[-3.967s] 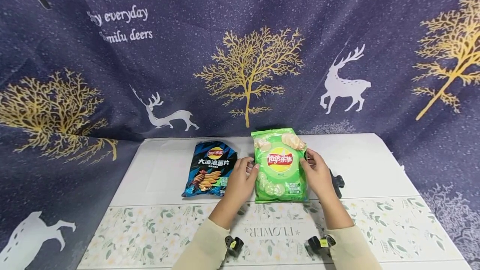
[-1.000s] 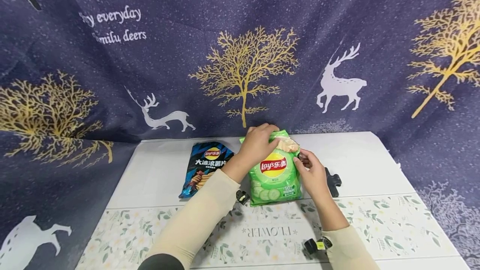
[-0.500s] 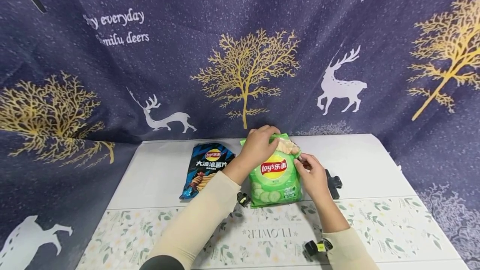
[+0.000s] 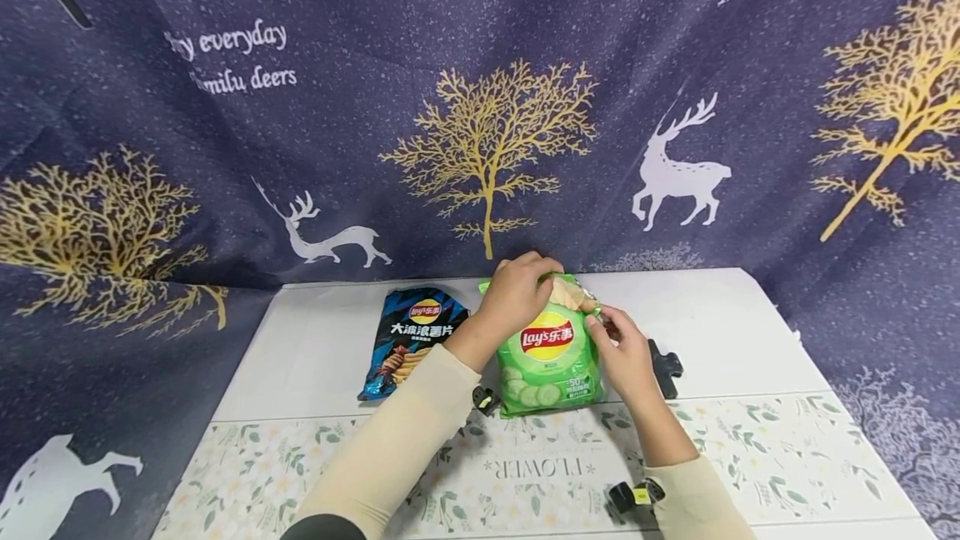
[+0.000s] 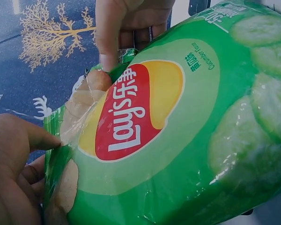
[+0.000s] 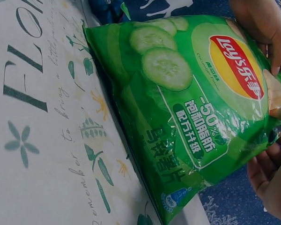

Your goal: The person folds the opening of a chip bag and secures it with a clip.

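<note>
A green bag of potato chips [image 4: 551, 377], cucumber flavour by its label, stands on the table, leaning back a little. My left hand [image 4: 517, 294] reaches over its top and pinches the upper edge between thumb and fingers. At the upper right corner, my right hand [image 4: 628, 357] pinches the crumpled edge with thumb and fingers. The left wrist view shows the bag's top [image 5: 79, 112] creased between the left hand [image 5: 11, 159] and the right thumb. Some fingertips are hidden behind the bag.
A blue and black chip bag [image 4: 405, 336] lies left of the green one, partly behind the left forearm. Beside the right hand is a black clip-like object [image 4: 666, 369]. A patterned cloth [image 4: 480, 107] hangs behind the white table [image 4: 300, 348].
Over four seconds my left hand has moved from the green bag's left side to its top edge. Its upper right corner is now crumpled. In the last second, the top has sunk slightly.
</note>
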### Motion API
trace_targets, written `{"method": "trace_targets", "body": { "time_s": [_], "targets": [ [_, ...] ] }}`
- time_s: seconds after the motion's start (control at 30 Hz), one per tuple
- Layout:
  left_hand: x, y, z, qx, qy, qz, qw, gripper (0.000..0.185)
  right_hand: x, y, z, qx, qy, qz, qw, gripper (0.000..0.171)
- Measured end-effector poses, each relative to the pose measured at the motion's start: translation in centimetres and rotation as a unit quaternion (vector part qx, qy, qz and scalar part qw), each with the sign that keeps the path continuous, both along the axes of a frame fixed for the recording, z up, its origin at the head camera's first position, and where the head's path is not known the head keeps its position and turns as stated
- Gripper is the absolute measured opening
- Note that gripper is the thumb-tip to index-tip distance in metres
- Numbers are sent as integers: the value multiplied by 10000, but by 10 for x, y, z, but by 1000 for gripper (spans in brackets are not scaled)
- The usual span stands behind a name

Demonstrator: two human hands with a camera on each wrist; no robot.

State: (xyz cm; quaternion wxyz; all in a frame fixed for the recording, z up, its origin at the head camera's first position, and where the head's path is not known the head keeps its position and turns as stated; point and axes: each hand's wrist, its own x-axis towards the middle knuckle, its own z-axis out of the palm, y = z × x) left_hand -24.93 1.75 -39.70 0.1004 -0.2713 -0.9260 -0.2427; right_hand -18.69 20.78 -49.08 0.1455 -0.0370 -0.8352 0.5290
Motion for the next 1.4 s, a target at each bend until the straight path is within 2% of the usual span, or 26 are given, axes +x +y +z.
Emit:
{"method": "trace_targets", "body": {
  "time_s": [0.27,0.47,0.87,1.17,1.4],
  "targets": [
    [0,0,2,-20,1,-62,10000,23,2,6,-1,-161,236,293,9992,53],
    [1,-1,0,-24,68,-84,9999,22,2,7,-3,-94,57,326,9994,54],
    [0,0,-3,134,30,-104,9999,19,0,4,-3,-236,-183,280,9992,40],
    [1,-1,0,237,-154,-74,9996,29,-2,3,-4,-85,-349,262,9990,37],
    [1,-1,-2,91,-132,-78,9998,21,-2,3,-4,44,-301,201,9993,31]
  ]
}}
